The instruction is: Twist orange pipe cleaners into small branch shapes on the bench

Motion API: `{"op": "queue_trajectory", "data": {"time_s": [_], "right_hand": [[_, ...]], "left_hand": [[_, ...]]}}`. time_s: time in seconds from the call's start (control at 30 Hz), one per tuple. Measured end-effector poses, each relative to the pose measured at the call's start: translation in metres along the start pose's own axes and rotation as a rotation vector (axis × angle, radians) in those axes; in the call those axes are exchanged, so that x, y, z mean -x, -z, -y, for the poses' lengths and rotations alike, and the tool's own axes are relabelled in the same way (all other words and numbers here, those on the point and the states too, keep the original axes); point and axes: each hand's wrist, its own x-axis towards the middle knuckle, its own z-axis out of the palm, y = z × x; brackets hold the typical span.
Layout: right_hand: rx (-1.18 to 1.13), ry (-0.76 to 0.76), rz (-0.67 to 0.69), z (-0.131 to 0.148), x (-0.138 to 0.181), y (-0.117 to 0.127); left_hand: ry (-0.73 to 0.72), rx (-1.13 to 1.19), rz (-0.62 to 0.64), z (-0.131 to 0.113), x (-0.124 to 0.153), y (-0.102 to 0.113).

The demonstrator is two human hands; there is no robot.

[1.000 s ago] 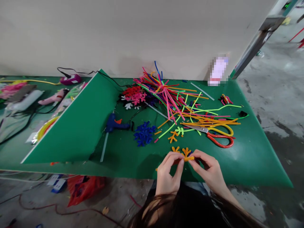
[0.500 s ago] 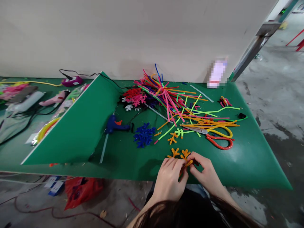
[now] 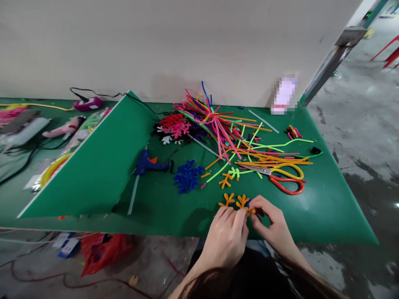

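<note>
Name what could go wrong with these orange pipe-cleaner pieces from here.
The left hand and right hand pinch a short orange pipe-cleaner piece close to two orange sprigs, which might get knocked or snagged. The small piece could also slip and get lost among the loose stems.

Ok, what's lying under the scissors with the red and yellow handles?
The steel-bladed scissors with red and yellow handles rest on the green work mat, and a lime-green pipe cleaner runs beneath the blades. Whatever lies directly under the metal itself is covered, so I can't see it.
</note>
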Motion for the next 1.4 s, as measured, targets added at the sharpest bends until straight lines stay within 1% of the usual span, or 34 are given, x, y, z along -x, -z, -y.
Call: {"op": "queue_trajectory", "data": {"time_s": [0.33, 0.4, 0.5, 0.57, 0.7, 0.83, 0.9, 0.97, 1.03, 1.07, 1.1, 1.17, 1.23, 1.27, 1.33, 1.4], "right_hand": [[0.057, -0.125, 0.006, -0.005, 0.004, -0.005], [0.051, -0.144, -0.012, -0.006, 0.006, -0.005], [0.049, -0.153, -0.074, -0.007, 0.007, -0.007], [0.065, -0.129, -0.095, -0.008, 0.008, -0.01], [0.131, -0.046, -0.054, -0.012, 0.007, -0.012], [0.247, 0.113, 0.008, -0.013, 0.006, -0.009], [0.305, 0.182, -0.003, -0.011, 0.006, -0.009], [0.305, 0.191, -0.035, -0.008, 0.007, -0.011], [0.23, 0.113, -0.08, -0.006, 0.007, -0.013], [0.166, 0.03, -0.094, -0.006, 0.007, -0.014], [0.085, -0.08, -0.1, -0.006, 0.006, -0.014], [-0.129, -0.354, -0.083, -0.007, 0.003, -0.012], [-0.401, -0.623, -0.04, -0.01, 0.0, -0.008], [-0.539, -0.731, -0.018, -0.012, -0.001, -0.007], [-0.747, -0.866, 0.031, -0.015, -0.001, -0.005], [-0.833, -0.917, 0.077, -0.017, 0.0, -0.005]], "left_hand": [[-0.041, -0.065, -0.007, 0.004, 0.003, -0.006], [-0.035, -0.06, -0.004, 0.004, 0.005, -0.008], [-0.017, -0.042, 0.006, 0.003, 0.007, -0.013], [-0.01, -0.018, 0.01, 0.001, 0.01, -0.016], [0.061, 0.05, 0.026, -0.002, 0.016, -0.019], [0.123, 0.085, 0.034, 0.0, 0.017, -0.014], [0.133, 0.092, 0.025, 0.001, 0.015, -0.01], [0.145, 0.088, 0.007, 0.003, 0.013, -0.007], [0.151, 0.061, 0.004, 0.005, 0.009, -0.005], [0.146, 0.032, 0.011, 0.005, 0.008, -0.005], [0.131, -0.005, 0.023, 0.005, 0.007, -0.005], [0.094, -0.072, 0.07, 0.005, 0.005, -0.007], [0.048, -0.109, 0.117, 0.005, 0.004, -0.01], [0.019, -0.123, 0.128, 0.005, 0.005, -0.011], [-0.053, -0.163, 0.107, 0.005, 0.006, -0.013], [-0.141, -0.201, 0.049, 0.005, 0.007, -0.013]]}}
